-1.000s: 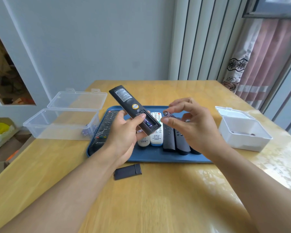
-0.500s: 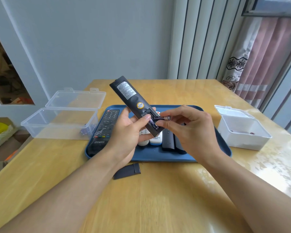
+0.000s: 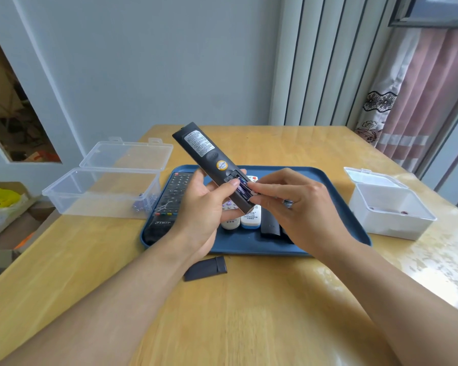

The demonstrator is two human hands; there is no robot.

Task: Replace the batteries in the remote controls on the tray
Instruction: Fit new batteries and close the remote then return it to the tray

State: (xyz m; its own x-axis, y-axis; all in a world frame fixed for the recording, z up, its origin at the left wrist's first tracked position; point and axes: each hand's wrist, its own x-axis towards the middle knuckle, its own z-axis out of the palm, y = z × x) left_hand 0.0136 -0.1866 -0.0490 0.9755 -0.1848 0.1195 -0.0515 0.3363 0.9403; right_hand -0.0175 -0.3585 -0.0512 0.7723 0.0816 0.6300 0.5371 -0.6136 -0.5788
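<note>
My left hand (image 3: 204, 207) grips a black remote control (image 3: 209, 159) back side up, tilted above the blue tray (image 3: 336, 196); its battery compartment is uncovered. A dark blue battery (image 3: 244, 191) lies in the compartment, and my right hand (image 3: 299, 207) pinches it with fingertips at the compartment's lower end. The remote's black battery cover (image 3: 206, 268) lies on the table in front of the tray. Several other remotes lie on the tray: a long black one (image 3: 169, 202) at the left, two white ones (image 3: 251, 219) and dark ones (image 3: 270, 228) partly hidden by my hands.
A clear plastic box (image 3: 101, 191) with its lid open stands left of the tray, a few batteries at its right corner. A white box (image 3: 389, 210), lid open, stands to the right. The wooden table (image 3: 249, 313) ends near a wall and curtain.
My right hand brought the battery from beside the remote into the compartment, where it now lies. My left hand kept its grip on the remote.
</note>
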